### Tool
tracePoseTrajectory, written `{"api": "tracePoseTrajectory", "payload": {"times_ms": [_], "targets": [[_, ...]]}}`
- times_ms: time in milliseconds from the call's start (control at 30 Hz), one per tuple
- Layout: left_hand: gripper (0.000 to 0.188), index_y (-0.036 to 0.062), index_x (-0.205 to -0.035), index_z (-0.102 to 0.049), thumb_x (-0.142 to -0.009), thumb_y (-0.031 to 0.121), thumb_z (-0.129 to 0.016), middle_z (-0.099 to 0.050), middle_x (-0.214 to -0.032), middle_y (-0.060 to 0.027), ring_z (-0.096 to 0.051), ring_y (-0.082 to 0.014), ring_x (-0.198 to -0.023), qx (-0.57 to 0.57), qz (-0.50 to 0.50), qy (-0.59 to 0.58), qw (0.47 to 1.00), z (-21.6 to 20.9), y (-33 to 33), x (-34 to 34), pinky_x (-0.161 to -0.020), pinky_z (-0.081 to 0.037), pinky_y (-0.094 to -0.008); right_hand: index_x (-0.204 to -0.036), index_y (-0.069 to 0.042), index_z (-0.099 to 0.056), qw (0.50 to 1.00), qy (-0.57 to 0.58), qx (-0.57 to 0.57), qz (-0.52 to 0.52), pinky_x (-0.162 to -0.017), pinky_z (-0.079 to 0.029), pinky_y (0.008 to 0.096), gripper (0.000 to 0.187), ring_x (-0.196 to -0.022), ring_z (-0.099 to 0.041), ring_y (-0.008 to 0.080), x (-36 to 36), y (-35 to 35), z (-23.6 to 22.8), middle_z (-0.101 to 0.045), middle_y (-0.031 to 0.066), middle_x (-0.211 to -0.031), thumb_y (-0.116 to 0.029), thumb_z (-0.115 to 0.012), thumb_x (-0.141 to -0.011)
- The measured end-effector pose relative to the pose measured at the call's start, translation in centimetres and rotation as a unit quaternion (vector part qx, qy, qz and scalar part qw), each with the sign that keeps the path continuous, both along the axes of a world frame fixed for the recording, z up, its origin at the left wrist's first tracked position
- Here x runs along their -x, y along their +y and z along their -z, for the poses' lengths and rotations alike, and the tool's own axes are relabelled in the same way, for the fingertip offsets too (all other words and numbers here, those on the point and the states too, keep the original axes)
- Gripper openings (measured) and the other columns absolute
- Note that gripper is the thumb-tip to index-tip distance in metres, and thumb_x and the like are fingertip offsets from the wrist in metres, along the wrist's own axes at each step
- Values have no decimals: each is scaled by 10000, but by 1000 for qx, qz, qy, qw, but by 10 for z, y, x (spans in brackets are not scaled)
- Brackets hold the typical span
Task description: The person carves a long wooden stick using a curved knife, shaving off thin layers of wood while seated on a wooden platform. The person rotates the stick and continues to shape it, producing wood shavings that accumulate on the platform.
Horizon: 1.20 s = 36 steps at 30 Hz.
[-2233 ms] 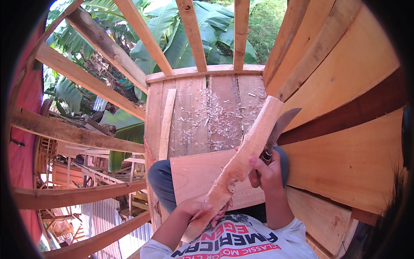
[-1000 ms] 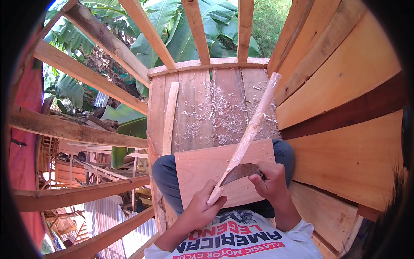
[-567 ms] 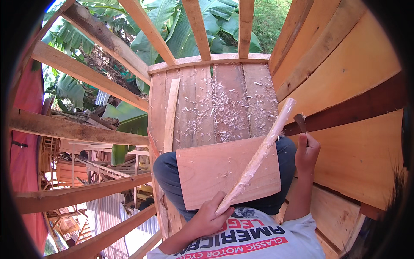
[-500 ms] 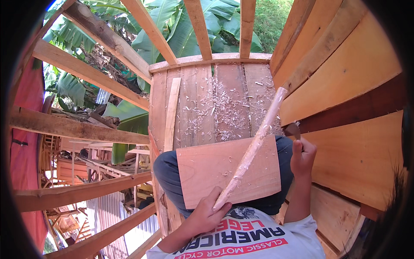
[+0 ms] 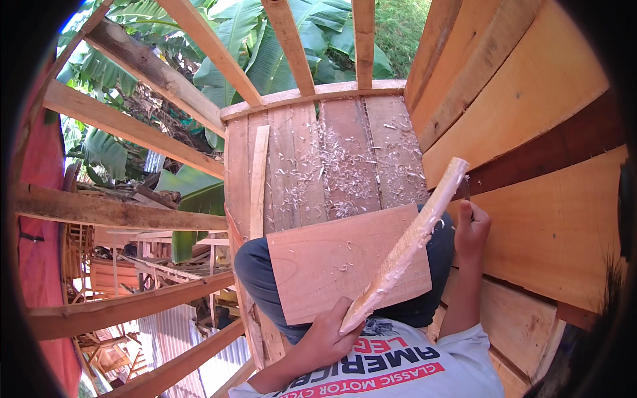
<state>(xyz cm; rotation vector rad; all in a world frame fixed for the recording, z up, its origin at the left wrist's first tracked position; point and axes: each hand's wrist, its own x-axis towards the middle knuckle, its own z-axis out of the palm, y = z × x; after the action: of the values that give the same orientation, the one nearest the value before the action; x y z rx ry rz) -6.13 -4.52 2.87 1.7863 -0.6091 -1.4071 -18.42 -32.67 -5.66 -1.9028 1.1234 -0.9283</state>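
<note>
My left hand (image 5: 328, 335) is wrapped round the lower end of a long, pale wooden stick (image 5: 411, 247), its surface rough with curled slivers. The stick slants up to the right over a flat wooden board (image 5: 318, 265) that lies across my lap. On the right, my closed right hand (image 5: 472, 229) grips a knife (image 5: 466, 190) beside the stick's upper part. Only a little of the dark blade shows now, as the stick's far end is next to it, and the handle is hidden in my fist. A few shavings lie on the board.
Wood shavings (image 5: 345, 169) are scattered over the plank floor (image 5: 279, 159) ahead. A narrow wooden strip (image 5: 259, 179) lies at its left. Slatted rails (image 5: 126, 209) border the left and far sides, and a plank wall (image 5: 537, 219) stands close on the right.
The stick's far end has swung right and nearer to me, and the stick has turned. The blade, plainly visible before, is now mostly hidden. My right hand has shifted slightly.
</note>
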Motion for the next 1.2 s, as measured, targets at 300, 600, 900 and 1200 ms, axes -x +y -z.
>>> {"api": "tracePoseTrajectory", "payload": {"times_ms": [300, 600, 900, 1200], "targets": [[207, 18, -1018, -459, -892, 110, -594, -553, -674, -166, -587, -264, -614, 83, -16, -70, 994, 16, -3, -12, -577, -425, -347, -581, -22, -425, 966, 19, 14, -258, -437, -355, 364, 595, -475, -490, 344, -11, 76, -17, -415, 147, -519, -523, -624, -833], [175, 5, -989, -471, -865, 52, -585, -524, -726, -112, -527, -170, -661, 18, -6, -13, 1000, 7, -1, -4, -602, -405, -316, -572, -33, -397, 980, 28, 130, -151, -425, -343, 386, 675, -466, -461, 347, -13, 43, -12, -390, 139, -523, -641, -587, -796], [211, 6, -1029, -487, -868, 84, -600, -505, -811, -61, -489, -147, -765, 35, 0, 24, 999, 27, 9, -9, -691, -401, -296, -582, -25, -396, 983, 36, 140, -109, -436, -331, 386, 644, -466, -429, 346, -24, 52, -10, -391, 141, -526, -586, -587, -833], [210, 22, -1053, -530, -889, 127, -609, -547, -799, -40, -502, -132, -758, 34, -53, 128, 990, 39, 18, -15, -695, -413, -284, -580, -19, -435, 981, 33, 36, -189, -436, -329, 373, 603, -456, -421, 337, -12, 52, -28, -389, 145, -498, -533, -616, -838]]}}
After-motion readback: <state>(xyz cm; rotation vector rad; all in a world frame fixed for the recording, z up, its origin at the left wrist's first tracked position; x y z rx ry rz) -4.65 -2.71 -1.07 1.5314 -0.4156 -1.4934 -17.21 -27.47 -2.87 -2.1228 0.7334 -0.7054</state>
